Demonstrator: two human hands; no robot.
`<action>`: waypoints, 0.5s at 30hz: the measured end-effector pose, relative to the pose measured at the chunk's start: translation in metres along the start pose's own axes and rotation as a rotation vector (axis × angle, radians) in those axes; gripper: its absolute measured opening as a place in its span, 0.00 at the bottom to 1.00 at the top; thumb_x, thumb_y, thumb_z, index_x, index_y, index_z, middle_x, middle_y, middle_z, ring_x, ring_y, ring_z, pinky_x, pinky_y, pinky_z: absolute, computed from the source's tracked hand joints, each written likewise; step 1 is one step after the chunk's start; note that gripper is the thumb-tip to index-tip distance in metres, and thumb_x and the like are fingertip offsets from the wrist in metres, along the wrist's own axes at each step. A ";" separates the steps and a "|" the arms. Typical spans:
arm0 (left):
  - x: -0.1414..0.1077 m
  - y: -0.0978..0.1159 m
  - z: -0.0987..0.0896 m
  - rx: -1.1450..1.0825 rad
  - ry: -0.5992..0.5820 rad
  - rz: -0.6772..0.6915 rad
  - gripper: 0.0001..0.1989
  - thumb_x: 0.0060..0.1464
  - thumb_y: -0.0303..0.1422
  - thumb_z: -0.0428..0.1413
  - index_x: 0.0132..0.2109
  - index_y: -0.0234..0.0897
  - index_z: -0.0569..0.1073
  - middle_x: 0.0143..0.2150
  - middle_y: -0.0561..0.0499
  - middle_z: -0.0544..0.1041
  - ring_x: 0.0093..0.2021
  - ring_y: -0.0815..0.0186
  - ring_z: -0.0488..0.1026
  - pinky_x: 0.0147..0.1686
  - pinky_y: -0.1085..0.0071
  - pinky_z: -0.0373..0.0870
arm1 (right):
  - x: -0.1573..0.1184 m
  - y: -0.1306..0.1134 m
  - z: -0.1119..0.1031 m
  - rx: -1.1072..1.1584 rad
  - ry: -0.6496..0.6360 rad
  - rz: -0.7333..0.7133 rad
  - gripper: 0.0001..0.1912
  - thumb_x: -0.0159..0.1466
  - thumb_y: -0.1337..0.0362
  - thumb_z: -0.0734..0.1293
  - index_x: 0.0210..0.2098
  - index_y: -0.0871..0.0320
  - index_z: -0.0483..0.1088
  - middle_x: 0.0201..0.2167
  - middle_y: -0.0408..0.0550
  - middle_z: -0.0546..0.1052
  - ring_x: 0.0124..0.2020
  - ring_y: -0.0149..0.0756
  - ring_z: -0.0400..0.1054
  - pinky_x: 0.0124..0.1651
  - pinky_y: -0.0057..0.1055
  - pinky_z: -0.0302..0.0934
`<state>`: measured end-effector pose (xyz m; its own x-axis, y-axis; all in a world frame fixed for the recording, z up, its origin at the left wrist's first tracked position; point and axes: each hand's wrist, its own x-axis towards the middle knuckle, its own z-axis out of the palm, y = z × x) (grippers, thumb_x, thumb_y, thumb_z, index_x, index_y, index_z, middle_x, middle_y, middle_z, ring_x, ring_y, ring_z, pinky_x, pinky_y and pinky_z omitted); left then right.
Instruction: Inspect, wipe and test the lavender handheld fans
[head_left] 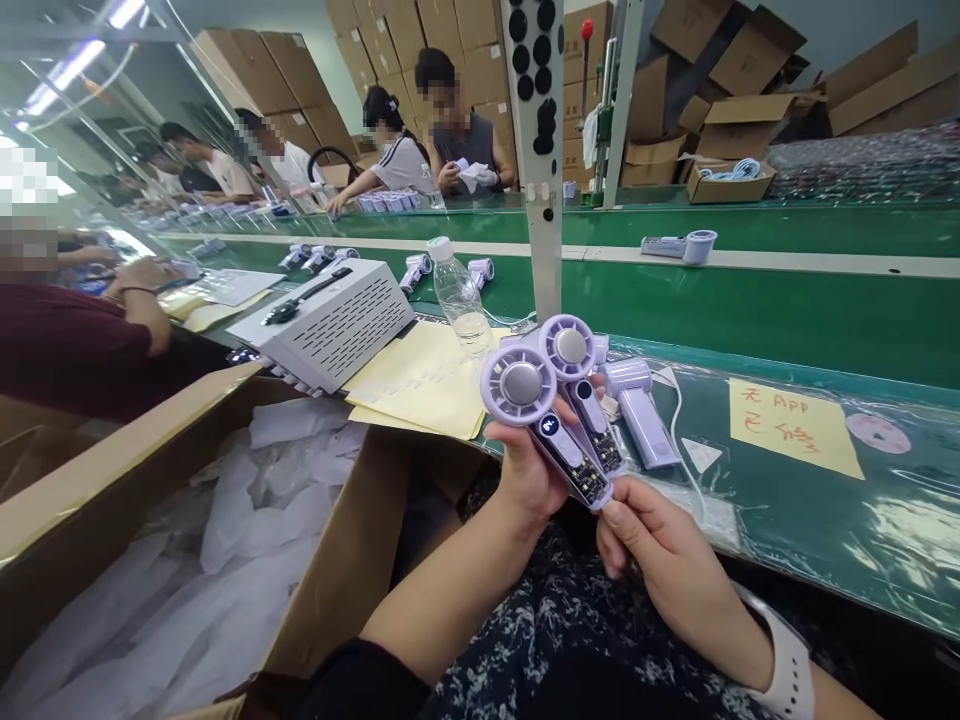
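Note:
My left hand [529,470] is wrapped round a lilac handheld fan [520,383] with a round grille and a lit display. Its handle lacks a front cover, so the circuit board shows. A second lilac fan [568,345], also with bare circuitry and a dark display, lies close behind the first; fingertips of my left hand show beside it. At the bottom end of the first fan's handle, the thumb and fingers of my right hand [652,530] are closed in a pinch. Another lilac fan [649,415] rests on the bench just beyond, near a white cable [679,420].
Left of me stands an open carton [337,560] holding white plastic bags. A grey vented box [330,320], yellow paper [420,380] and a plastic bottle [461,300] are on the bench. Behind a metal post [544,250] runs a green conveyor [750,300]. Several people work beyond.

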<state>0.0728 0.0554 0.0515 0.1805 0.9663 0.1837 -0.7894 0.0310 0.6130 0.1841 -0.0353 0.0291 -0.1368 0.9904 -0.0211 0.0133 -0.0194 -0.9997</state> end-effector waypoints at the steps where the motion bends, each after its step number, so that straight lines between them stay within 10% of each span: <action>1: 0.000 0.001 0.000 -0.019 0.010 -0.017 0.35 0.37 0.69 0.59 0.26 0.38 0.77 0.42 0.45 0.83 0.45 0.52 0.80 0.48 0.57 0.77 | 0.000 -0.001 -0.002 -0.076 -0.030 -0.055 0.19 0.74 0.50 0.58 0.32 0.55 0.65 0.25 0.42 0.69 0.26 0.33 0.63 0.31 0.29 0.58; 6: -0.001 0.012 0.007 -0.150 0.107 -0.100 0.34 0.40 0.68 0.59 0.25 0.38 0.72 0.45 0.46 0.81 0.42 0.57 0.79 0.41 0.63 0.77 | 0.000 -0.009 -0.010 -0.218 0.003 -0.289 0.14 0.75 0.58 0.58 0.34 0.54 0.67 0.37 0.46 0.72 0.40 0.35 0.67 0.44 0.29 0.60; 15: -0.006 0.015 0.002 -0.133 0.044 -0.104 0.34 0.36 0.68 0.61 0.24 0.38 0.71 0.46 0.47 0.81 0.44 0.53 0.79 0.43 0.57 0.78 | 0.004 -0.011 -0.011 -0.131 -0.066 -0.064 0.22 0.73 0.53 0.60 0.25 0.55 0.65 0.20 0.41 0.71 0.24 0.33 0.65 0.32 0.30 0.56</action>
<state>0.0610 0.0495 0.0615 0.2417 0.9663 0.0889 -0.8389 0.1620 0.5196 0.1938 -0.0294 0.0406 -0.2064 0.9777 0.0378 0.1306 0.0659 -0.9892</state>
